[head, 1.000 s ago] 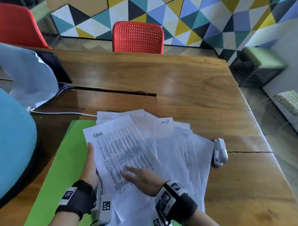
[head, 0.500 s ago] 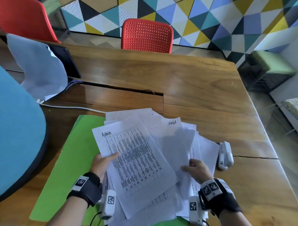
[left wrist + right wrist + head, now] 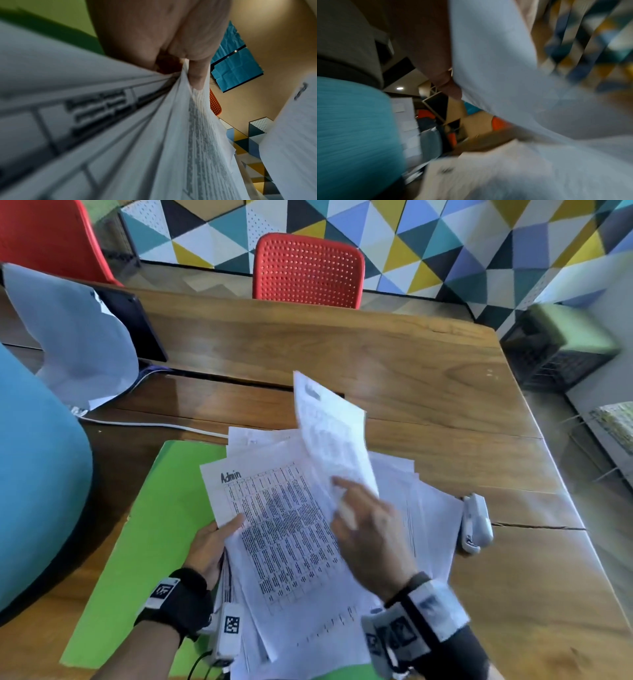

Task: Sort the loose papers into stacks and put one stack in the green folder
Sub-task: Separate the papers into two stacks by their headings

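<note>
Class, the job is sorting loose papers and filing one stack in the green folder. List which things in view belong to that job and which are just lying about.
Belong to the job:
loose papers
lifted sheet
green folder
left hand
right hand

Just lying about:
stapler
red chair
white cable

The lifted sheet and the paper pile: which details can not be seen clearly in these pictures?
- Lifted sheet: its heading and print are motion-blurred in the head view; the right wrist view is smeared too.
- Right hand: its fingertips are blurred, so the exact grip is unclear.
- Papers under the "Admin" sheet: their headings are covered by upper sheets.
- Green folder: its right part is hidden under the papers.
- Left hand: its fingers are hidden beneath the pile.
</note>
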Motion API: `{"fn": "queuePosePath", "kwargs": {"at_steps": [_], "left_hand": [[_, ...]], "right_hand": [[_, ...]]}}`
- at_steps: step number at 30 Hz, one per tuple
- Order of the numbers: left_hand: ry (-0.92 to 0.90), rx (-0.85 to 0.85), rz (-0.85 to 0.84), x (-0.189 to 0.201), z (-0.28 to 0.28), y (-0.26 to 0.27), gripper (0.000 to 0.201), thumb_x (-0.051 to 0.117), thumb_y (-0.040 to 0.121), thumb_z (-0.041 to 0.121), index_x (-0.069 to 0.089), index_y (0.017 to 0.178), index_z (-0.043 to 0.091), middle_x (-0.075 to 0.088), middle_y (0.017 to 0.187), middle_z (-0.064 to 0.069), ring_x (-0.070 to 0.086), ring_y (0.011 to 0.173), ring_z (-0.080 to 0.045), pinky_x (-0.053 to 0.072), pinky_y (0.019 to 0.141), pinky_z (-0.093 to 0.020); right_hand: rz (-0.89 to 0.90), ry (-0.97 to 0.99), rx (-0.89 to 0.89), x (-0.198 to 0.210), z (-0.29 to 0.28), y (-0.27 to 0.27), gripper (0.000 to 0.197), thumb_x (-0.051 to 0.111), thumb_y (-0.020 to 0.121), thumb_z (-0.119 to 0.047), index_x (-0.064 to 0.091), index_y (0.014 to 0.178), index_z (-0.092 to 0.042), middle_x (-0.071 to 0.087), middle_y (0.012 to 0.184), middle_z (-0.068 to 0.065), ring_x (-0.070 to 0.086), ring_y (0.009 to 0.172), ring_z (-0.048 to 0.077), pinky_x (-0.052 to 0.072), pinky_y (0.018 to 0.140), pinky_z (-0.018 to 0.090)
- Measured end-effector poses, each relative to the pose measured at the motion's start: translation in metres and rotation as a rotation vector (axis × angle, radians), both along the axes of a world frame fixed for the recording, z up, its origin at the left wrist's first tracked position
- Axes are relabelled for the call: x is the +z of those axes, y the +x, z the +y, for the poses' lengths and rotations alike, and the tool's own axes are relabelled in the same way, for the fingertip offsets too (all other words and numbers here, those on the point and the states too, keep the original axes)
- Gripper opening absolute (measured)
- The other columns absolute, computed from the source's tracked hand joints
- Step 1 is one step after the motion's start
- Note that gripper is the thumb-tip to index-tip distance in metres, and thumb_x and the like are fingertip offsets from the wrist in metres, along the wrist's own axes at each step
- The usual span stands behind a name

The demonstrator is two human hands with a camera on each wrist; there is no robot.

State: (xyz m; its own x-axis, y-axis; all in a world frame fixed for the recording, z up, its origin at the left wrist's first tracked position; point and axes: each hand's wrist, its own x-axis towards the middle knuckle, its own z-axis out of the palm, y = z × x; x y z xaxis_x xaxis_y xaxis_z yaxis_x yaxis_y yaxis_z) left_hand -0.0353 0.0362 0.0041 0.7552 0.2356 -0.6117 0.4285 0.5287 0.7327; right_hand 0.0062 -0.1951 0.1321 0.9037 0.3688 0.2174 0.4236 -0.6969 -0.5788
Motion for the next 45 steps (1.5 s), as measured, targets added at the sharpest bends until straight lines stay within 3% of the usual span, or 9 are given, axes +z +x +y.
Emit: {"fn": "queuePosePath", "kwargs": {"at_steps": [7,11,16,20,23,27,30,39,45], "left_hand": [[0.084,-0.045,0.079,0.006,0.001,-0.003,0.082,0.065,0.058,0.083,0.067,0.112,0.022,0.065,0.124,-0.007,0.062,0.112,-0.025,0.039,0.107,-0.049],[0.245,-0.109,0.093,0.015,-0.009,-0.004,0.024,0.075,0.081,0.030,0.055,0.090,0.019,0.058,0.092,0.006,0.050,0.115,-0.022,0.035,0.100,-0.038],[0.197,-0.047,0.077,0.006,-0.004,-0.002,0.076,0.076,0.078,0.025,0.037,0.138,-0.001,0.049,0.137,-0.014,0.038,0.138,-0.029,0.026,0.114,-0.047],[0.123,-0.001,0.047,0.008,0.004,-0.005,0.091,0.084,0.064,0.035,0.044,0.135,-0.005,0.050,0.143,-0.019,0.043,0.136,-0.028,0.019,0.119,-0.049],[0.143,0.074,0.010,0.022,0.026,-0.008,0.043,0.077,0.071,0.020,0.068,0.112,0.008,0.071,0.119,-0.011,0.061,0.118,-0.028,0.035,0.112,-0.051],[0.396,0.075,-0.025,0.041,0.057,-0.013,0.021,0.069,0.086,0.010,0.068,0.099,0.026,0.073,0.101,0.004,0.066,0.101,-0.019,0.045,0.099,-0.043],[0.551,0.012,-0.045,0.047,0.062,-0.014,0.025,0.067,0.087,0.004,0.065,0.092,0.029,0.067,0.101,0.006,0.061,0.104,-0.020,0.040,0.101,-0.039],[0.493,-0.013,0.060,0.037,0.049,-0.012,0.033,0.060,0.094,0.016,0.059,0.125,0.006,0.062,0.123,-0.007,0.055,0.112,-0.021,0.035,0.102,-0.038],[0.408,-0.016,0.010,0.053,0.045,-0.002,0.042,0.059,0.095,0.014,0.053,0.136,0.013,0.058,0.130,0.002,0.051,0.122,-0.019,0.029,0.108,-0.041]], "right_hand": [[0.818,-0.279,0.447,-0.080,0.047,-0.029,0.054,0.037,0.087,-0.069,0.059,0.091,-0.020,0.040,0.154,-0.003,0.033,0.144,0.024,0.033,0.112,0.053],[0.743,-0.004,0.012,-0.085,0.017,-0.001,0.057,0.047,0.080,-0.073,0.064,0.102,-0.024,0.072,0.106,-0.003,0.069,0.099,0.018,0.055,0.089,0.041],[0.706,0.011,-0.942,-0.103,-0.072,0.051,0.059,0.073,0.080,-0.034,0.051,0.126,-0.004,0.056,0.126,0.019,0.058,0.115,0.033,0.046,0.091,0.038],[0.971,0.033,-0.968,-0.110,-0.083,0.058,0.057,0.081,0.066,-0.051,0.059,0.089,-0.003,0.064,0.079,0.012,0.061,0.067,0.023,0.044,0.060,0.028],[1.020,0.081,-0.865,-0.113,-0.073,0.058,0.049,0.081,0.068,-0.052,0.061,0.071,-0.007,0.057,0.061,0.005,0.053,0.054,0.019,0.046,0.063,0.030],[0.892,0.247,-0.846,-0.110,-0.058,0.060,0.046,0.078,0.076,-0.042,0.048,0.089,-0.011,0.055,0.079,0.002,0.056,0.073,0.017,0.048,0.080,0.034],[0.865,0.265,-0.678,-0.105,-0.042,0.058,0.039,0.075,0.080,-0.035,0.061,0.104,-0.008,0.059,0.075,0.002,0.055,0.065,0.016,0.046,0.060,0.025],[0.423,0.198,-0.880,-0.049,-0.090,0.068,0.038,0.066,0.087,-0.036,0.065,0.083,0.002,0.063,0.076,0.021,0.058,0.067,0.031,0.043,0.062,0.034],[0.173,0.695,-0.856,0.018,-0.146,0.041,0.023,0.074,0.082,-0.036,0.073,0.080,-0.012,0.068,0.079,0.006,0.059,0.072,0.020,0.051,0.066,0.030]]}}
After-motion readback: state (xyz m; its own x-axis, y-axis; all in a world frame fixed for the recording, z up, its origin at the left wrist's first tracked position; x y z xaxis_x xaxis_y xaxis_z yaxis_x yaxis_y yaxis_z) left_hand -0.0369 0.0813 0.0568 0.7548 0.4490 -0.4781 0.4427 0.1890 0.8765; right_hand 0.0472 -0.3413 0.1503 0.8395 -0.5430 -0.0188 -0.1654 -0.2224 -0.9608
